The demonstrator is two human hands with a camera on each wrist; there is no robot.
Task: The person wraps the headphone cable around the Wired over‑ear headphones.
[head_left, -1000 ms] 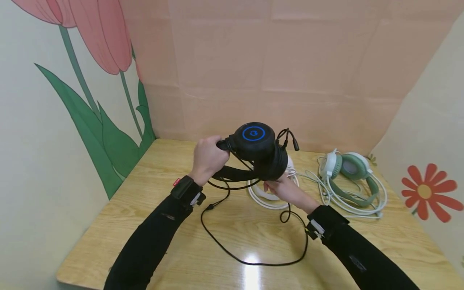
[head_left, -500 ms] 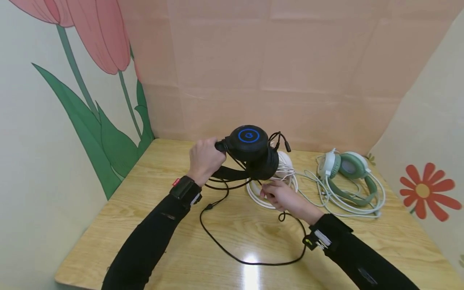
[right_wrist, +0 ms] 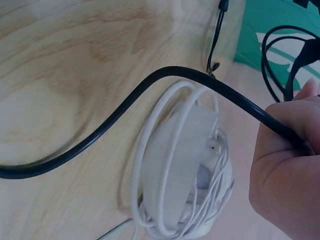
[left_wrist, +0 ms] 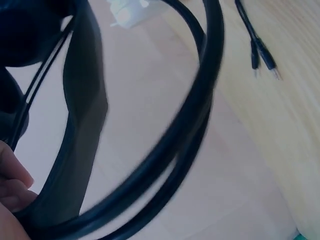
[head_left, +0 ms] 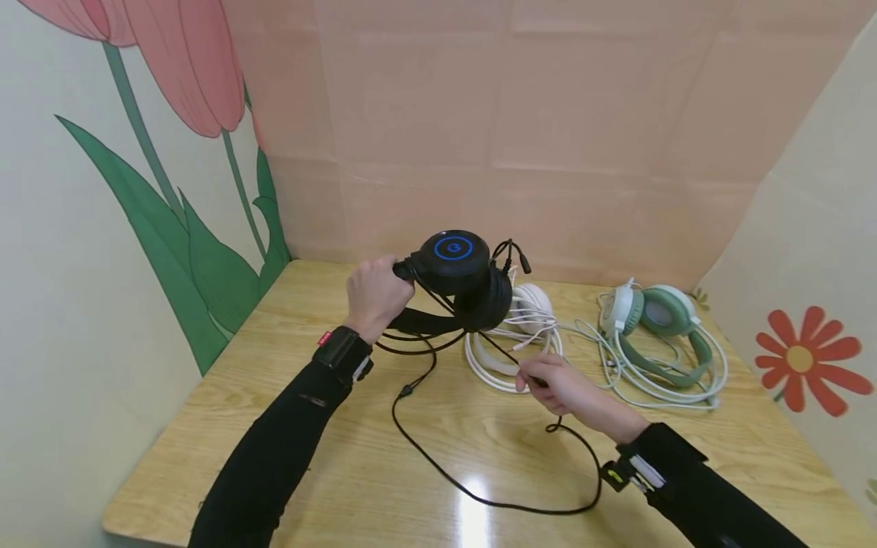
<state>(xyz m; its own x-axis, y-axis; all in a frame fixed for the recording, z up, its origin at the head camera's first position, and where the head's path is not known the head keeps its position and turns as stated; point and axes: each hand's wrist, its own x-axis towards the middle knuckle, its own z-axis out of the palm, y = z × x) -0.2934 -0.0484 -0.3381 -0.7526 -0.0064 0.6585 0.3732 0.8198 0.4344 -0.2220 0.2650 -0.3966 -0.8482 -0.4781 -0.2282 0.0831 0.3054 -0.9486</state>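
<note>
In the head view my left hand [head_left: 375, 297] grips the black headset [head_left: 448, 262] by its headband, close to the ear cup with the blue ring logo. The headset is held above the table, ear cups toward the right. My right hand [head_left: 562, 387] pinches its black cable [head_left: 575, 511], which sags in a wide loop toward the front. In the right wrist view the cable [right_wrist: 170, 71] runs into the curled right fingers. The left wrist view shows the headband [left_wrist: 82, 100] with cable loops beside it, and two thin plugs [left_wrist: 265, 55] over the wood.
White headphones [head_left: 533, 304] wrapped in their white cord lie behind my right hand. Green and white headphones [head_left: 668, 312] with a coiled pale cord rest at the table's right side. A pink-covered wall [head_left: 514, 152] stands behind the wooden table [head_left: 240, 396].
My right hand has drawn away from beneath the headset toward the front right, a stretch of cable now taut behind it. The left hand and headset have shifted slightly left.
</note>
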